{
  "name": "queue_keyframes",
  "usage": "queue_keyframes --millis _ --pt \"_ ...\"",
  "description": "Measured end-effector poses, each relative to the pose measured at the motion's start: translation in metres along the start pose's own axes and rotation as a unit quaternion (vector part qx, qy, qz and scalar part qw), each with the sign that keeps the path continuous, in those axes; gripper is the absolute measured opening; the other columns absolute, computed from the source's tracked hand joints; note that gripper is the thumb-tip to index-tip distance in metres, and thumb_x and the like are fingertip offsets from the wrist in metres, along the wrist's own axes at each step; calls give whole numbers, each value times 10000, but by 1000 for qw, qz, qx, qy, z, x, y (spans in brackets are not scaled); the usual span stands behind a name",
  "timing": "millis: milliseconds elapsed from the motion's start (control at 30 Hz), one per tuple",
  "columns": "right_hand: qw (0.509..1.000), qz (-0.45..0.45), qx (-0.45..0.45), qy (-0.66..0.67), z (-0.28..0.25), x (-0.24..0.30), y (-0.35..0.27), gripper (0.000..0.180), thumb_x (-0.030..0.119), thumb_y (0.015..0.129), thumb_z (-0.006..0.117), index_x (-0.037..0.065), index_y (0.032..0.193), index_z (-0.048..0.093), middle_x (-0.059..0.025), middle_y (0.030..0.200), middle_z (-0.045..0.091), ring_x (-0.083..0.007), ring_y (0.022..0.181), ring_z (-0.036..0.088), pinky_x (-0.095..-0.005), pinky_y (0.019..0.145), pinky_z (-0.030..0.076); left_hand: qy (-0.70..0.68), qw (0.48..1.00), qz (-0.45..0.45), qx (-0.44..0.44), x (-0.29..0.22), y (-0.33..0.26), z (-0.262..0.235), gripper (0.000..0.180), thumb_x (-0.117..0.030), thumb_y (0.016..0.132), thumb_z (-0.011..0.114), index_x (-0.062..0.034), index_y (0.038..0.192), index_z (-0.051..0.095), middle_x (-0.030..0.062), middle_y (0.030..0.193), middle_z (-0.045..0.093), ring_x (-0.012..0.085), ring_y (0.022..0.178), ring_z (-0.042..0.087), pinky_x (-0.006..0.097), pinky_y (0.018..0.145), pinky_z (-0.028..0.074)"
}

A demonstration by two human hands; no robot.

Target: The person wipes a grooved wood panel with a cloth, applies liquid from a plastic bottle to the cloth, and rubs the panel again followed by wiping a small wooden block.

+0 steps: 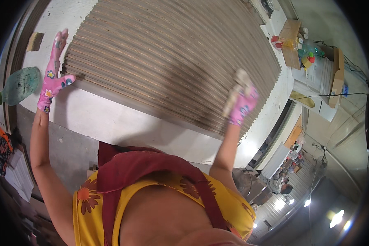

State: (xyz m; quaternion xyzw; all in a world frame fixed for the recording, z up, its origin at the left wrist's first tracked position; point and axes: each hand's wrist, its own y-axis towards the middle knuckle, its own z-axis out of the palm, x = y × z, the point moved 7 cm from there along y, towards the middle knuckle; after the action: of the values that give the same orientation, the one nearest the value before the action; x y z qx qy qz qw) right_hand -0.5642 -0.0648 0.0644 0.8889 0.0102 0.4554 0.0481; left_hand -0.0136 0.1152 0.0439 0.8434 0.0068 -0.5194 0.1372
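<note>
A wide layer of long, ridged grey-brown strips point(164, 53) lies side by side on the white table. My left hand point(53, 78), in a pink flowered glove, rests along the strips' left ends. Its fingers are stretched out and the thumb points across the near left corner; nothing is in it. Over the right part of the strips, my right hand point(245, 105) wears a matching glove and is smeared by motion. It grips a pale cream cloth point(233, 92), which is also blurred; whether the cloth touches the ridges I cannot tell.
Left of my left hand lies a greenish plastic bottle point(22, 86) with a green cap. A small tan block point(35, 42) sits farther back on the white table point(123, 112). Beyond the right edge stand a cardboard box point(290, 45) and several bottles. A fan point(242, 182) is behind my right elbow.
</note>
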Motion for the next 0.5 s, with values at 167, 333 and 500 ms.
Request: queue_keyframes --millis 167,333,500 --pt "961 69 -192 -188 -121 -75 25 283 243 887 546 61 1058 678 -81 869 681 -199 659 604 -369 628 494 -6 999 42 -33 -7 71 4 783 -303 855 687 -99 1483 266 111 1507 316 212 1395 283 313 1124 256" --pt "973 -125 -76 -181 64 64 56 294 56 747 596 45 1020 703 -96 890 701 -186 854 650 -313 736 493 264 958 -20 108 18 150 63 576 -274 953 525 -58 1445 317 120 1456 378 251 1251 417 391 1037 331" --pt "907 -339 47 -243 290 225 58 206 182 811 531 78 927 667 -148 904 651 -274 839 626 -409 727 489 456 881 98 75 -7 176 86 608 -352 924 529 -30 1410 356 198 1396 424 352 1210 462 411 1028 352"
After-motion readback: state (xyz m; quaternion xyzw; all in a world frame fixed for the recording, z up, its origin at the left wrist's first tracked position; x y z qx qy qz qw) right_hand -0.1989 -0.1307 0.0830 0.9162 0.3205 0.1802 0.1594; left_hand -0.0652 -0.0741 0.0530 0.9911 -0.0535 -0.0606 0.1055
